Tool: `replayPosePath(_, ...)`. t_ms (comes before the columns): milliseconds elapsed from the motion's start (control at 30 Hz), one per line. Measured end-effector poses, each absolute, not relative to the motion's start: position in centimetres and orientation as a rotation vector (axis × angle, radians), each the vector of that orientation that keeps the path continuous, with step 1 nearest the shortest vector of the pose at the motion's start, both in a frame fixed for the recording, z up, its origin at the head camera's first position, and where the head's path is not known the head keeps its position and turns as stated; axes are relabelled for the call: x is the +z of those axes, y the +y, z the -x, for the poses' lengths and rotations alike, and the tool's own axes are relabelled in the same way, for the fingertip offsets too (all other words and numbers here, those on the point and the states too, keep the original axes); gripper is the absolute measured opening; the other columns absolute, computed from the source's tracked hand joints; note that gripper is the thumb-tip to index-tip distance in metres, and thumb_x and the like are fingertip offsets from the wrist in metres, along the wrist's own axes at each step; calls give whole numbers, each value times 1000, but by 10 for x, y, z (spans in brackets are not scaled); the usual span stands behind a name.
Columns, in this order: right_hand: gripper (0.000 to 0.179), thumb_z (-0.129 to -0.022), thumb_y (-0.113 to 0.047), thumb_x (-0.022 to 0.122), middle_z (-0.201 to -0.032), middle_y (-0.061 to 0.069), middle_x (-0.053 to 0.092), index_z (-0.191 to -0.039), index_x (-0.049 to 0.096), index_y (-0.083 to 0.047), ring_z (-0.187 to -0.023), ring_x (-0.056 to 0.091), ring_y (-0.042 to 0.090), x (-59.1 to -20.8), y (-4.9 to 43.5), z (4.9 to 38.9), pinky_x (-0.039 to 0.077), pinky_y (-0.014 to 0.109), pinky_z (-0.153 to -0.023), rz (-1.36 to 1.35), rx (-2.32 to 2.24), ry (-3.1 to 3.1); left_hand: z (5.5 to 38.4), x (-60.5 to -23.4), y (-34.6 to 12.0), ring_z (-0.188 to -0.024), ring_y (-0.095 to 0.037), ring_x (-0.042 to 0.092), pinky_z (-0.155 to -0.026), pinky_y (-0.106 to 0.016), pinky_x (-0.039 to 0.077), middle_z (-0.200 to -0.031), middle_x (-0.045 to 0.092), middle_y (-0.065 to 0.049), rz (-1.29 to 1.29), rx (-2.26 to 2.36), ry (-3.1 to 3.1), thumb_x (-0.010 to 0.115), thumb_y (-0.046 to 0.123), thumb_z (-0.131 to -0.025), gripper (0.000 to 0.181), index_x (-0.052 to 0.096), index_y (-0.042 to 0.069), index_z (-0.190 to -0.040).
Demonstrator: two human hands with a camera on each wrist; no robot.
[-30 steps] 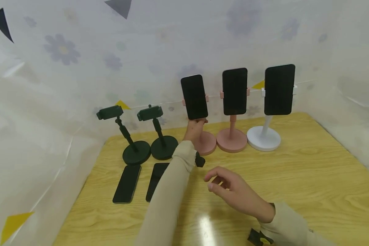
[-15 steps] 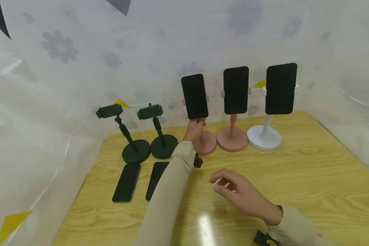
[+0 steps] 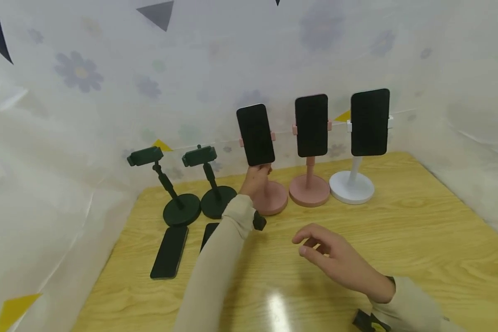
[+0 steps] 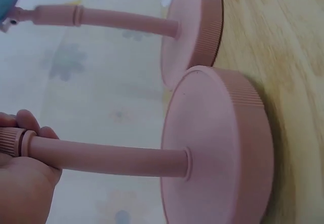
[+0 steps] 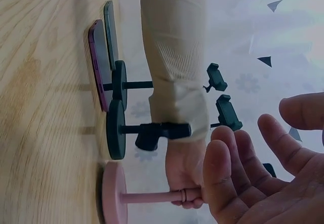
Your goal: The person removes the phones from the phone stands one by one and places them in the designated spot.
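My left hand (image 3: pixel 255 179) grips the upper post of a pink phone stand (image 3: pixel 275 198), just under the phone (image 3: pixel 256 134) clamped in it. In the left wrist view, the fingers wrap around the post near its collar, and the round base (image 4: pixel 215 148) sits on the table. That phone leans a little to the left. My right hand (image 3: pixel 340 258) hovers over the table's front, fingers loosely bent, holding nothing. A second pink stand (image 3: pixel 310 190) and a white stand (image 3: pixel 352 186) to the right each carry an upright phone.
Two dark green stands with no phone in their clamps, one of them this stand (image 3: pixel 181 210), stand at the left. Before them lie a black phone (image 3: pixel 169 252) and another phone (image 3: pixel 207 233), partly hidden by my left sleeve. A patterned plastic sheet (image 3: pixel 216 55) hangs behind the wooden table (image 3: pixel 419 221).
My right hand has drifted a little to the right, away from the left arm. The left hand keeps its hold on the pink stand's post. The head view has shifted slightly.
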State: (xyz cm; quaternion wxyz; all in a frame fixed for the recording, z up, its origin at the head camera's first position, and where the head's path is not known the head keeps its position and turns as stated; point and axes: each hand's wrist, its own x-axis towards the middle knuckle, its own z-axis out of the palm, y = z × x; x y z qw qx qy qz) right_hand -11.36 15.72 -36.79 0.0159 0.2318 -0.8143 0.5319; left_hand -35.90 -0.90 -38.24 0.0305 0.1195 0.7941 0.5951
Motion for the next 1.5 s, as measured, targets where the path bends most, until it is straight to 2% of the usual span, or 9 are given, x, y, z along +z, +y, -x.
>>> replayPosePath(267, 17, -102, -14, 55, -113, -2, 64, -115, 62, -22, -94, 63, 4, -364, 166, 111, 54, 26, -74, -712, 1622, -2545, 318, -377, -12, -87, -18, 47, -82, -32, 39, -91, 49, -3, -485, 1846, 2457, 44, 29, -107, 27, 54, 6, -98)
replayPosePath(533, 21, -99, 0, 53, -101, -7, 66, -108, 65, -16, -88, 63, 6, -354, 162, 113, 54, 24, -75, -774, 1612, -2341, 263, -382, -18, -84, -16, 48, -80, -30, 41, -90, 52, -8, -563, 1888, 2401, 43, 20, -107, 23, 53, 5, -92)
replayPosePath(667, 21, -98, 5, 52, -98, -8, 68, -105, 67, -9, -89, 64, 5, -343, 158, 117, 54, 22, -77, -735, 1626, -2227, 241, -384, -20, -87, -16, 51, -84, -31, 45, -94, 55, -16, -637, 1862, 2408, 43, 15, -105, 23, 57, -1, -97)
replayPosePath(867, 19, -95, 11, 52, -97, -8, 68, -104, 65, 1, -89, 65, 4, -327, 155, 127, 53, 17, -78, -712, 1766, -2012, 215, -388, -18, -91, -16, 53, -86, -28, 47, -102, 56, -21, -745, 1867, 2350, 45, 10, -104, 19, 57, -2, -112)
replayPosePath(1033, 20, -93, 16, 50, -98, 1, 68, -107, 62, 7, -85, 66, 10, -313, 152, 138, 55, 18, -77, -723, 1896, -1769, 203, -390, -13, -85, -8, 50, -82, -23, 45, -97, 56, -21, -808, 1898, 2332, 47, 10, -103, 17, 56, -3, -100)
replayPosePath(1167, 24, -93, 14, 52, -105, 4, 66, -113, 60, 5, -88, 65, 11, -302, 148, 144, 56, 17, -78, -640, 1877, -1759, 199, -389, -14, -84, -8, 49, -82, -23, 44, -94, 56, -22, -858, 1880, 2335, 47, 9, -103, 17, 56, -3, -94)
replayPosePath(1300, 29, -93, 10, 54, -108, 4, 64, -119, 61, -2, -89, 61, 13, -297, 142, 148, 56, 17, -77, -589, 1857, -1835, 202, -388, -19, -92, -11, 52, -87, -24, 45, -103, 58, -19, -903, 1845, 2324, 50, 10, -102, 15, 58, 0, -109)
replayPosePath(1433, 26, -95, 7, 55, -103, 2, 64, -118, 62, -3, -85, 60, 14, -297, 140, 151, 56, 18, -76, -564, 1838, -1912, 210, -384, -23, -111, -16, 54, -99, -27, 45, -131, 58, -13, -914, 1846, 2284, 57, 10, -99, 37, 51, 6, -135)
replayPosePath(1500, 21, -95, 5, 56, -101, -1, 63, -115, 61, 0, -83, 61, 14, -297, 139, 153, 56, 17, -76, -541, 1789, -1966, 214, -382, -23, -114, -14, 54, -100, -25, 44, -136, 57, -11, -894, 1837, 2282, 59, 13, -98, 41, 50, 8, -138)
